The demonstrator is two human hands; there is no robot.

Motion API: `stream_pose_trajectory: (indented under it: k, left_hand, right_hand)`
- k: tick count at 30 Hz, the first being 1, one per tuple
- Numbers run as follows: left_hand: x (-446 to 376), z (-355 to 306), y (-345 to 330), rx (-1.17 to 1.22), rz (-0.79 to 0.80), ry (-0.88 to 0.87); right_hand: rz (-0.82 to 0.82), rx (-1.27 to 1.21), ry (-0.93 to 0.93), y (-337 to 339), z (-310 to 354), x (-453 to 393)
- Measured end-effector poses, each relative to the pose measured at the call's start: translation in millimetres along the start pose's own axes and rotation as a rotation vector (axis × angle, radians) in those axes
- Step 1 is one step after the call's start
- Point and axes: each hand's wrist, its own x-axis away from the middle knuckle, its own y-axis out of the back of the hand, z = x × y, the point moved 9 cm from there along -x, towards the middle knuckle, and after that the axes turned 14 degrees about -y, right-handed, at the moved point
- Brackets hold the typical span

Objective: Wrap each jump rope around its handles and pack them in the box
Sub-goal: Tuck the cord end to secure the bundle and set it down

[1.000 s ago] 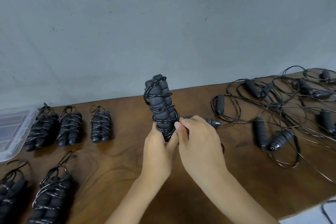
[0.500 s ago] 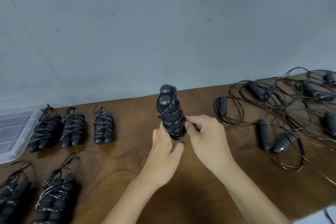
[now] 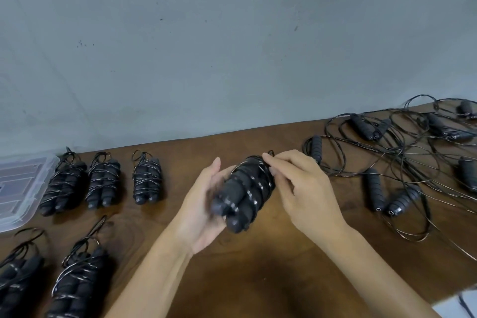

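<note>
We see the left hand (image 3: 204, 208) cradling a wrapped jump rope bundle (image 3: 242, 196) in its curved palm, fingers loosely extended. Our right hand (image 3: 302, 188) pinches the cord at the bundle's far end, between both hands.

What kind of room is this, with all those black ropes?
Probably a plain workroom or packing bench, not a gym. A bare grey concrete wall backs a brown wooden table. Wrapped black jump-rope bundles lie in rows beside a clear plastic box, and loose black jump ropes wait.
</note>
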Motion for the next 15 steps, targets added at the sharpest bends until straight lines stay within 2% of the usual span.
stream_pose_trajectory:
  k: [5, 9, 11, 15]
  left_hand:
    - [-0.1, -8.5, -1.2, -0.099, 0.108, 0.075]
    - [4.4, -4.4, -13.3, -0.029, 0.149, 0.142]
    - [5.1, -2.5, -23.5, -0.041, 0.129, 0.117]
    - [4.4, 2.6, -25.6, -0.094, -0.028, -0.003]
  right_hand:
    - [-0.040, 0.201, 0.174, -2.9, 17.1, 7.4]
    - [-0.051, 0.237, 0.306, -0.8, 27.1, 9.6]
    - [-0.060, 0.240, 0.367, -0.3, 35.7, 12.7]
    - [-0.101, 0.176, 0.424, -4.2, 44.7, 22.8]
